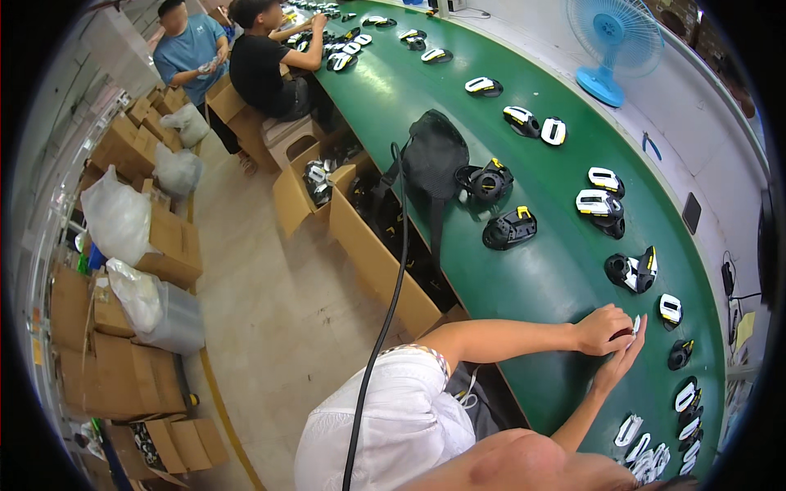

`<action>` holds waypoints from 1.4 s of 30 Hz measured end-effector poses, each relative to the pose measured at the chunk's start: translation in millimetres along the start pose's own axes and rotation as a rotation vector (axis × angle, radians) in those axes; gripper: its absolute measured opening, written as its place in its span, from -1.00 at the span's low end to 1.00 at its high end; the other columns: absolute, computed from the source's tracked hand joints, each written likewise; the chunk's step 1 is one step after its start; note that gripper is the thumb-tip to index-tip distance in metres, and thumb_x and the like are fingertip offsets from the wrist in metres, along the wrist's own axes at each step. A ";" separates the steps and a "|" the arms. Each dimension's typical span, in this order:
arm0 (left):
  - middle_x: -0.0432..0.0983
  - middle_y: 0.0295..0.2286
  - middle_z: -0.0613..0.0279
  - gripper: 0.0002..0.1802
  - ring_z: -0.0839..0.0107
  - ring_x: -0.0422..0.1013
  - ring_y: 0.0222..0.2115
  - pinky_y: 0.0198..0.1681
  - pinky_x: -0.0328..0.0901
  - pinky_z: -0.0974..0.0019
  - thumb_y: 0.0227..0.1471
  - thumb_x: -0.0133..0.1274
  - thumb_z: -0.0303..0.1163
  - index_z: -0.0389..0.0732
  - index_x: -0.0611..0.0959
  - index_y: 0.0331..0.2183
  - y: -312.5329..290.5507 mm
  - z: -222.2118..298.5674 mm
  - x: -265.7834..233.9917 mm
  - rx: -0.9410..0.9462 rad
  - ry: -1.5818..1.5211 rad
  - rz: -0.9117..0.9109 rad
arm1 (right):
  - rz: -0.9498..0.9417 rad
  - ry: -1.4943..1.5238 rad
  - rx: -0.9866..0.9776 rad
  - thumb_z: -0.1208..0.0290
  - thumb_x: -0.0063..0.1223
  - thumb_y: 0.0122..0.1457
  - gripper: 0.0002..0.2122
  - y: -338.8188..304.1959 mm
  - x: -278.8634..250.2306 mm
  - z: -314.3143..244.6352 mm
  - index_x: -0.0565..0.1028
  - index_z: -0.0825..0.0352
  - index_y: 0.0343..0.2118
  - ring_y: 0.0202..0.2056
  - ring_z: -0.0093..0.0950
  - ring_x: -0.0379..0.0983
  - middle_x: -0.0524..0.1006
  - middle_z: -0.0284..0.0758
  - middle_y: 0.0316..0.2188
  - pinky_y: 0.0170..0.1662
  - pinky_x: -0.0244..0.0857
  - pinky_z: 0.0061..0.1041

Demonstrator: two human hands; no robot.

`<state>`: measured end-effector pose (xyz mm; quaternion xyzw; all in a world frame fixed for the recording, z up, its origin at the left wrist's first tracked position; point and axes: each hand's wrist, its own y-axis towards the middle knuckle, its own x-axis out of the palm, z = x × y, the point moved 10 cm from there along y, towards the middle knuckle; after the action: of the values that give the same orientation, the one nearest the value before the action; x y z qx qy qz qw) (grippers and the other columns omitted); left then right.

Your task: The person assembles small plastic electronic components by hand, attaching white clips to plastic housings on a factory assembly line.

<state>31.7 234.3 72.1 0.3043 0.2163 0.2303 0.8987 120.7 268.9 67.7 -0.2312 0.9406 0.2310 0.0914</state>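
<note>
1. In the head view, the left hand [604, 330] is seen with its fingers curled nearly closed, and the right hand [621, 364] is brought up against it, its fingers partly bent. A small white piece [636, 325] is pinched where the fingertips of both hands meet, above the green table [565, 282]; the exact finger contact is hidden.
2. Just beyond the hands, a black-and-white part [670, 311] and a black part [680, 354] are laid near the table's far edge.
3. Near the right forearm, loose white pieces [647, 458] are heaped, and beside them black parts with white tops [688, 417] are lined up.
4. Farther up the table, a black bag [434, 155] is set down, with two black-and-yellow parts placed near it.
5. At the upper left, a seated co-worker [274, 69] and a standing one are seen.
</note>
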 end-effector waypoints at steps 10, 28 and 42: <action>0.40 -0.66 0.01 -0.74 0.14 0.37 -0.64 -0.55 0.21 0.21 0.07 -0.12 -0.33 -0.32 0.46 -0.53 10.7 -23.2 -17.3 -0.221 -0.377 0.095 | 0.045 0.223 0.047 0.49 -0.17 0.19 -0.59 0.2 -14.8 15.9 0.18 0.43 0.11 -0.03 -0.46 0.29 0.32 -0.22 0.00 0.02 0.17 -0.48; 0.49 -0.49 0.24 -0.73 0.56 0.40 -0.56 -0.54 0.26 0.43 -0.11 0.11 -0.45 -0.31 0.44 -0.32 -3.0 -28.8 22.1 -0.487 -0.776 -0.110 | 0.171 0.729 0.256 0.43 -0.06 0.20 -0.73 -8.7 -31.9 48.4 0.30 0.41 -0.08 -0.21 -0.53 0.38 0.44 -0.33 -0.25 -0.10 0.28 -0.50; 0.45 -0.63 0.00 -0.77 0.11 0.43 -0.60 -0.55 0.27 0.17 0.02 -0.01 -0.31 -0.30 0.48 -0.50 4.3 -7.7 7.5 -0.150 -0.239 -0.113 | 0.201 0.542 0.287 0.46 0.00 0.17 -0.85 -8.6 -23.9 46.5 0.48 0.44 -0.29 -0.33 -0.68 0.35 0.48 -0.40 -0.37 -0.26 0.20 -0.72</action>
<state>32.4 244.9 67.4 0.2491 0.1069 0.1569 0.9497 148.8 293.7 30.2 -0.1751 0.9718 0.0340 -0.1542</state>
